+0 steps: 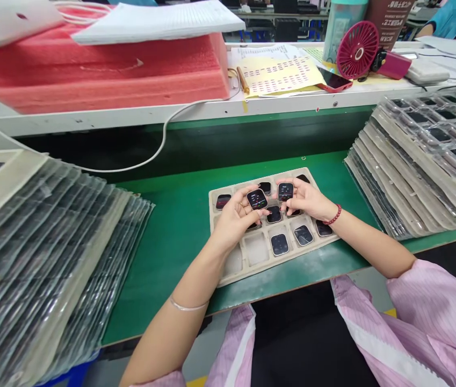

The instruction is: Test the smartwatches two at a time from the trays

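Observation:
A square smartwatch body point(257, 199) with a lit screen is gripped in my left hand point(236, 215), above the middle of a beige tray point(257, 250). In my right hand point(306, 198) is a second smartwatch body point(285, 192), its screen lit too. Both are held close together, screens facing up. Below them the tray's pockets hold several more watch bodies, among them one at the front point(280, 244) and one beside it point(303, 235). Two front-left pockets hold no watch. My fingers partly hide the tray's middle row.
Stacked clear trays stand on the left point(62, 258), and another stack with watches point(417, 161) is on the right. On the shelf behind are pink foam point(131, 70), papers, a phone point(334, 79), a small fan point(357, 51) and a bottle. A white cable point(165, 131) hangs down.

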A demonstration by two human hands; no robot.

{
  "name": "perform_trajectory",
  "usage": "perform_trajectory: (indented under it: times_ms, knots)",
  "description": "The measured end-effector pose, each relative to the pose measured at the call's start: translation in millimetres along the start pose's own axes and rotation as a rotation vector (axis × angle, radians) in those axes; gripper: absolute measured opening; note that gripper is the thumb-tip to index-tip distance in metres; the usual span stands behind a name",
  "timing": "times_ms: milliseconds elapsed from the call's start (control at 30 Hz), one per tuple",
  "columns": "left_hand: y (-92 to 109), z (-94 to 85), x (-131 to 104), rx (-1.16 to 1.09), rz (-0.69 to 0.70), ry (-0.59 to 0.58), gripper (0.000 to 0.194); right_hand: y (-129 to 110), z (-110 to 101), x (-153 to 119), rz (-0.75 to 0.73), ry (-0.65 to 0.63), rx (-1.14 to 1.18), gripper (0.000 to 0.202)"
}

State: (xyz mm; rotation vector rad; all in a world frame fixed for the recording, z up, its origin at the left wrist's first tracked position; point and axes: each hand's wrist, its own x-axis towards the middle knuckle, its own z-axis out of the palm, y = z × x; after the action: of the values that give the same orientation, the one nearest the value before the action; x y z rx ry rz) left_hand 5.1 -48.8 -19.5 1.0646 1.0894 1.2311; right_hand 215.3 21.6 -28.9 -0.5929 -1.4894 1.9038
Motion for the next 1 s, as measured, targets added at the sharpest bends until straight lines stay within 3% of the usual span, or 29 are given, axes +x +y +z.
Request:
perform_trajectory:
  times_ms: [167, 267, 1000]
  knots:
    - [-1, 3.8, -3, 0.103, 0.058, -0.022, 0.058, 2, 11, -3, -0.163, 0.087, -0.321, 0.039]
    - [1, 4.3, -5, 0.128, 0.062, -0.023, 0.052, 1, 14, -5, -0.199, 0.087, -0.406, 0.037]
    - [0, 3.2, -6, 0.164, 0.097, -0.029, 0.042, -3, 15, -7, -0.234, 0.055, -0.48, 0.033]
